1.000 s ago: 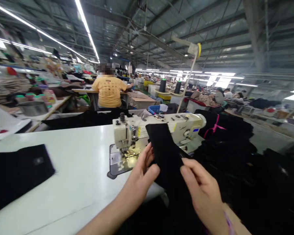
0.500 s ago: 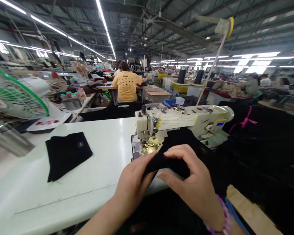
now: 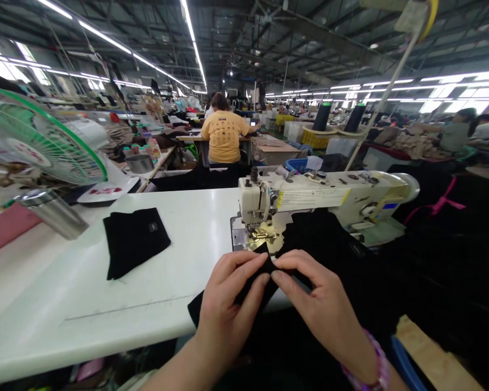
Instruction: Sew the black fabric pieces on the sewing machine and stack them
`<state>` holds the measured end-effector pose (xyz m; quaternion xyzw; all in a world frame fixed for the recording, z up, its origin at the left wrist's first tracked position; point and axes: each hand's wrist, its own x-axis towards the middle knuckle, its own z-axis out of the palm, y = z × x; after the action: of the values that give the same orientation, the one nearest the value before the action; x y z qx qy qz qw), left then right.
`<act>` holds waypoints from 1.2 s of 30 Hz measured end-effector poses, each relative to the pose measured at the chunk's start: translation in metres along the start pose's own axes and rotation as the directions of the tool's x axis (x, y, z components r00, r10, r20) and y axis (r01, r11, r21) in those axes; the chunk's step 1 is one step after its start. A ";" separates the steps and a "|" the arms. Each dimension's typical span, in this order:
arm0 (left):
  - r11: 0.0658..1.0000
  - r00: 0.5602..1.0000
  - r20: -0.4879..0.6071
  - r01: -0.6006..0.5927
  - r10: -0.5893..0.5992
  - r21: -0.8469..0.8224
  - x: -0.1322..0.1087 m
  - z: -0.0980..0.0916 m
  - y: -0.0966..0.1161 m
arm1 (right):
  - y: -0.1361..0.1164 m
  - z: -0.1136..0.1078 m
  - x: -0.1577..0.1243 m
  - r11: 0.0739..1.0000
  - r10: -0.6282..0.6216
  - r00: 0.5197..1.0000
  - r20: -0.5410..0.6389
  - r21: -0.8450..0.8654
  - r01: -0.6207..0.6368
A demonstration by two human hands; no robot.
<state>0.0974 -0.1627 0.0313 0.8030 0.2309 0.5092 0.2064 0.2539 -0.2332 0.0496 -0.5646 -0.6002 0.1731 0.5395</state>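
Note:
My left hand (image 3: 228, 301) and my right hand (image 3: 321, 304) meet fingertip to fingertip on a black fabric piece (image 3: 330, 244) at the front edge of the white table (image 3: 106, 304). Both hands pinch its folded edge just in front of the needle plate of the cream sewing machine (image 3: 321, 198). The cloth runs from the machine bed over the table edge toward my lap. A bead bracelet circles my right wrist.
A second black fabric piece (image 3: 134, 239) with a small label lies on the table to the left. A green-rimmed fan (image 3: 36, 138) and a steel cup (image 3: 52, 212) stand at far left. Black cloth is piled at right (image 3: 452, 244). A person in a yellow shirt (image 3: 224, 136) sits ahead.
The fabric strip was held up in front of the machine, then came down onto the table edge. My hands closed together on its fold, and the view swung left and downward.

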 end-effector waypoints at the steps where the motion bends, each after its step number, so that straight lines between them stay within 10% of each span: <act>1: 1.000 1.000 0.002 -0.001 0.001 -0.001 0.000 0.000 0.000 | 0.000 0.000 0.000 1.000 -0.015 1.000 -0.006 -0.007 0.015; 22: 0.994 0.997 0.000 0.081 -0.082 -0.072 0.005 0.005 0.007 | -0.008 -0.012 0.009 0.988 0.129 0.990 0.065 0.073 -0.133; 36: 0.977 0.977 0.012 0.213 -0.213 -0.016 0.022 -0.025 0.005 | -0.010 -0.024 0.009 0.996 -0.032 0.943 0.332 -0.065 0.057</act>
<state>0.0839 -0.1518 0.0604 0.7745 0.3101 0.4819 0.2679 0.2706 -0.2384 0.0706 -0.5334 -0.7006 0.2308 0.4139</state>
